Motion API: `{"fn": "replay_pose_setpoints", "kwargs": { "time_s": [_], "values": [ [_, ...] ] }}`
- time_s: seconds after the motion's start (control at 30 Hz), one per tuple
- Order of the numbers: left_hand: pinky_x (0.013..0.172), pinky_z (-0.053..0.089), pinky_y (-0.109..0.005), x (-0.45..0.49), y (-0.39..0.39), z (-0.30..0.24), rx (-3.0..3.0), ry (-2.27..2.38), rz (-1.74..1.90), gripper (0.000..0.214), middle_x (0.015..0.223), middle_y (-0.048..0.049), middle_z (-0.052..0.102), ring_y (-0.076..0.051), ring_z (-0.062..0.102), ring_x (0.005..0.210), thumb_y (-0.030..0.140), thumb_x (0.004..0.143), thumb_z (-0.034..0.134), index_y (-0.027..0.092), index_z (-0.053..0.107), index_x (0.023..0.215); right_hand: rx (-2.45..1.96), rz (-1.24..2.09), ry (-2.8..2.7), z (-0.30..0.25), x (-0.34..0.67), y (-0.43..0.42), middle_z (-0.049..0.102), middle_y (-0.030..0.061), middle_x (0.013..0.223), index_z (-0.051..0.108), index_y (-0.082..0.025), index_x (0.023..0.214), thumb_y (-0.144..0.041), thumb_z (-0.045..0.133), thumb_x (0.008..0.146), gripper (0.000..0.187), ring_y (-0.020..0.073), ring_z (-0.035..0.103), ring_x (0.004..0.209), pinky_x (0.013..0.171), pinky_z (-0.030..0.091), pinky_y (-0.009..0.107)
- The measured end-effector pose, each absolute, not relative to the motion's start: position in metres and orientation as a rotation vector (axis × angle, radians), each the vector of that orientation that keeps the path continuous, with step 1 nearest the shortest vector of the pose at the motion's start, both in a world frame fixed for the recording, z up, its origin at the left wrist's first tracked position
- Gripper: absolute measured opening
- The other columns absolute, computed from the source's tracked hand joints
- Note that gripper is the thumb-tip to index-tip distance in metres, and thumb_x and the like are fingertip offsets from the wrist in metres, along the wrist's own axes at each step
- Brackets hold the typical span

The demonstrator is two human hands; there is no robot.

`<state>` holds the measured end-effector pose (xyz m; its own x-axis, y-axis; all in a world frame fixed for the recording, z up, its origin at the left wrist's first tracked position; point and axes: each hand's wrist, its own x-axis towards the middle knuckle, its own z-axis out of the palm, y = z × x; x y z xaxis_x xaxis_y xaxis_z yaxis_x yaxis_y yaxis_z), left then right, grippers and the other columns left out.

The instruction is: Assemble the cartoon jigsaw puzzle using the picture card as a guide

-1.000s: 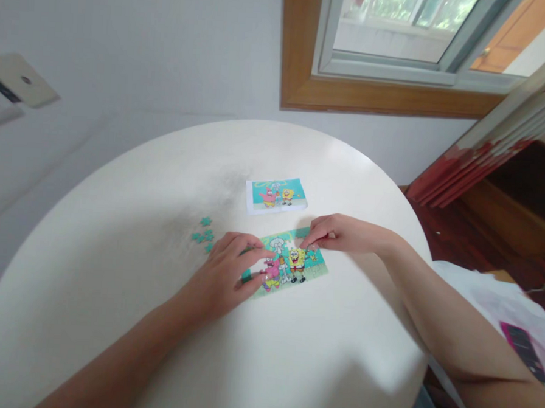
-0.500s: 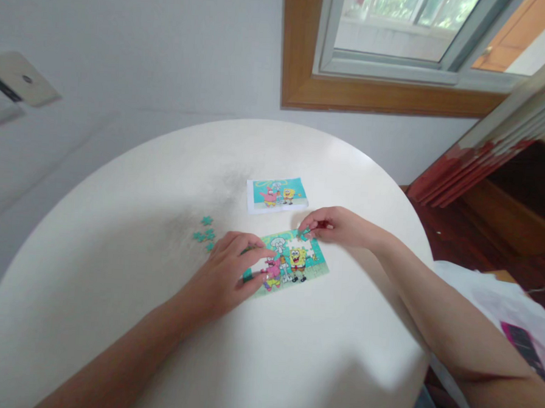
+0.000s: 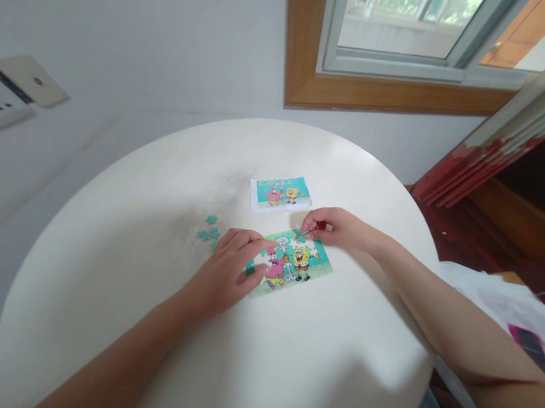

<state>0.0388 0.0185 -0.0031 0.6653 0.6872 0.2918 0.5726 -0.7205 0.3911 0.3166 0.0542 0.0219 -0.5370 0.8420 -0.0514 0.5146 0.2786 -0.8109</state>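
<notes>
A small cartoon jigsaw puzzle (image 3: 297, 263) lies partly assembled in the middle of the round white table (image 3: 173, 180). My left hand (image 3: 230, 269) rests flat on the puzzle's left end, fingers spread and pressing it down. My right hand (image 3: 339, 229) hovers at the puzzle's upper edge, its fingertips pinched on a teal puzzle piece (image 3: 301, 233). A gap shows in the puzzle just below that piece. Several loose teal pieces (image 3: 208, 231) lie left of my left hand.
A reference picture card (image 3: 280, 194) with the same cartoon lies beyond the puzzle. A wood-framed window (image 3: 397, 83) is in the wall behind. A folded red and white cloth (image 3: 480, 160) and dark wooden furniture stand at the right. A wall switch plate (image 3: 13, 93) is at the left.
My right hand has lifted off the puzzle's top edge and pulled back slightly, now pinching a teal piece above the gap. My left hand has stayed in place.
</notes>
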Motion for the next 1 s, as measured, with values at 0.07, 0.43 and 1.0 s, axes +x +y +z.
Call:
{"fn": "replay_pose_setpoints", "kwargs": {
  "time_s": [0.07,0.43,1.0],
  "values": [
    [0.098,0.038,-0.040,0.035,0.021,0.001,2.608,1.035,0.655,0.035,0.111,-0.0070,0.057,-0.023,0.050,0.107,0.016,0.091,0.046,0.021,0.054,0.125,-1.237,1.125,-2.171,0.021,0.316,0.054,0.062,0.0005,0.076,0.066,-0.015,0.089,-0.018,0.058,0.078,0.014,0.0107,0.051,0.066,0.062,0.039,0.023],
    [0.095,0.038,-0.040,0.022,0.028,0.004,2.613,1.140,0.676,0.030,0.106,-0.0069,0.058,-0.023,0.050,0.102,0.016,0.093,0.044,0.019,0.060,0.118,-1.200,1.177,-2.087,0.014,0.318,0.054,0.064,0.0017,0.078,0.069,-0.016,0.094,-0.025,0.060,0.079,0.020,0.0125,0.054,0.068,0.064,0.041,0.025],
    [0.098,0.038,-0.040,0.020,0.025,0.000,2.625,1.039,0.613,0.028,0.110,-0.0080,0.057,-0.024,0.049,0.106,0.022,0.089,0.057,0.017,0.061,0.116,-0.713,1.070,-2.349,0.028,0.273,0.035,0.070,0.0056,0.092,0.073,-0.018,0.102,-0.015,0.060,0.087,0.020,0.0135,0.061,0.083,0.076,0.048,0.025]
  ]
}}
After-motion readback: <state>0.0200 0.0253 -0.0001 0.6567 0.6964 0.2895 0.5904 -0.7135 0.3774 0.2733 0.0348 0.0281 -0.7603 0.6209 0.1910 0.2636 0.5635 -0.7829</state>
